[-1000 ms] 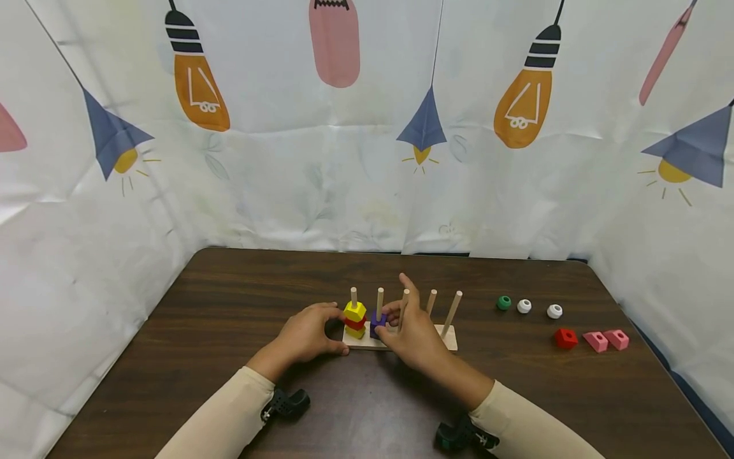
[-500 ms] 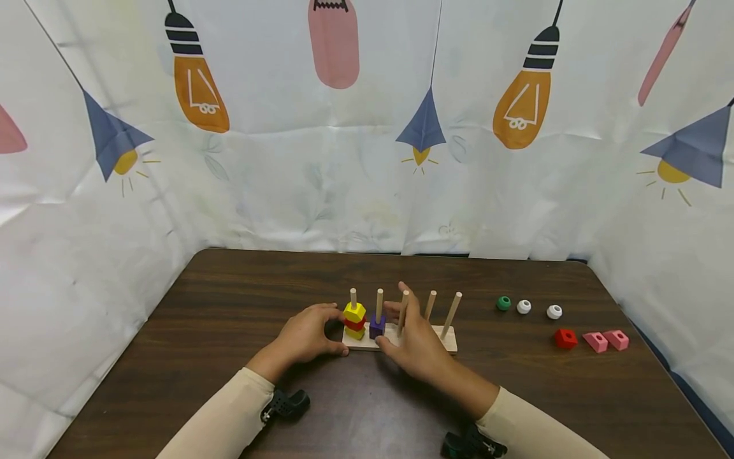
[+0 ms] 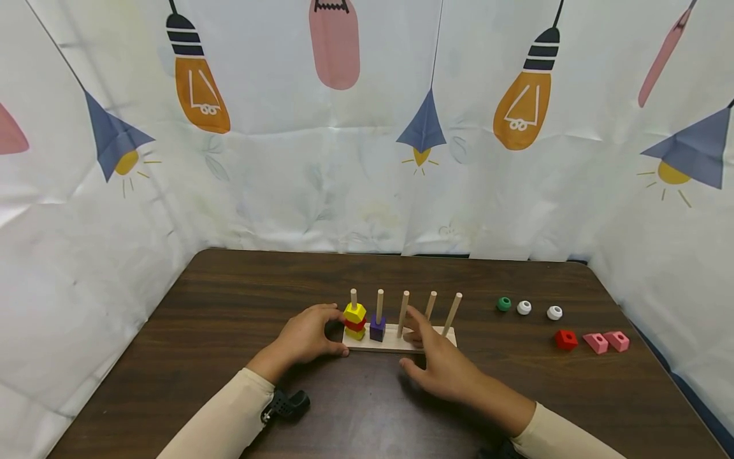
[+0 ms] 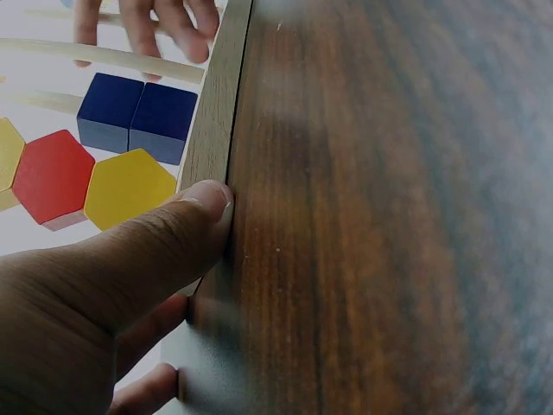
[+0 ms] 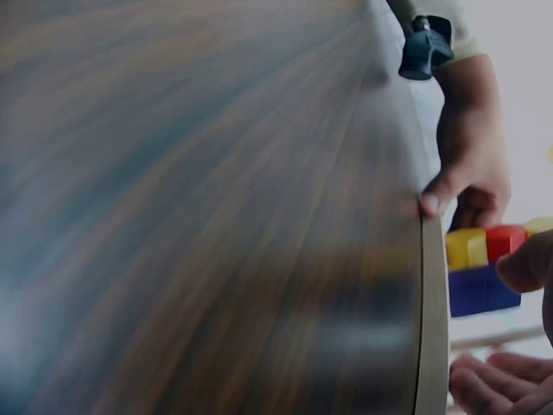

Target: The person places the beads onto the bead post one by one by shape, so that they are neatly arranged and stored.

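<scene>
A wooden peg base with several upright pegs lies on the table. On its leftmost peg a red block sits between two yellow blocks. Two purple-blue blocks are stacked on the second peg; the other pegs are bare. My left hand grips the left end of the base, its thumb against the front edge and its fingers beyond the end. My right hand is in front of the base's right half, fingers spread and relaxed near the middle pegs, holding nothing.
On the table's right lie a green bead, two white beads, a red block and two pink blocks. A printed cloth hangs behind the table.
My right hand has let go of the purple-blue blocks and drawn back to the right, away from the second peg. My left hand stays at the base's end.
</scene>
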Demonstrator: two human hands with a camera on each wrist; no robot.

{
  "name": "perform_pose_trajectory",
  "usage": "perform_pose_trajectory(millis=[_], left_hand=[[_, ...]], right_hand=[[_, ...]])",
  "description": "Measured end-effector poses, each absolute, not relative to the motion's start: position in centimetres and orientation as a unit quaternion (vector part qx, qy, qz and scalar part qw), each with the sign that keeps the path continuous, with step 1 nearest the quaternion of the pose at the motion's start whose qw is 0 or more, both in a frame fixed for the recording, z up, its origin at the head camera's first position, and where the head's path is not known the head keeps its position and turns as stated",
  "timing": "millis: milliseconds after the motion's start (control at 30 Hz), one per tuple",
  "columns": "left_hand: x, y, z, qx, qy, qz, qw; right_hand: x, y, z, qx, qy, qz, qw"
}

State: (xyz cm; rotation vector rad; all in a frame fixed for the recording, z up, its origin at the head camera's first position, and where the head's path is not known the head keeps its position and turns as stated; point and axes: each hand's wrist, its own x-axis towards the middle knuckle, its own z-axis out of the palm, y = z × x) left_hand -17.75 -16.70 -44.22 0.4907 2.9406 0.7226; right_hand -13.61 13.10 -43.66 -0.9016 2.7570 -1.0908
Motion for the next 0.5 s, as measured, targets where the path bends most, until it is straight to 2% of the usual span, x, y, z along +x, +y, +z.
perform_pose_trajectory(millis=[200,500], left_hand=[[-17.7,-16.7,-44.3,0.156,0.959,0.236,0.037],[-17.7,-16.7,-44.3,0.155,0.959,0.235,0.036]], right_hand=[[-13.3,15.7,-43.7,-0.312,0.890,-0.329,0.031],[-13.2,20.0,-44.2,-0.326,0.899,-0.292,-0.024]])
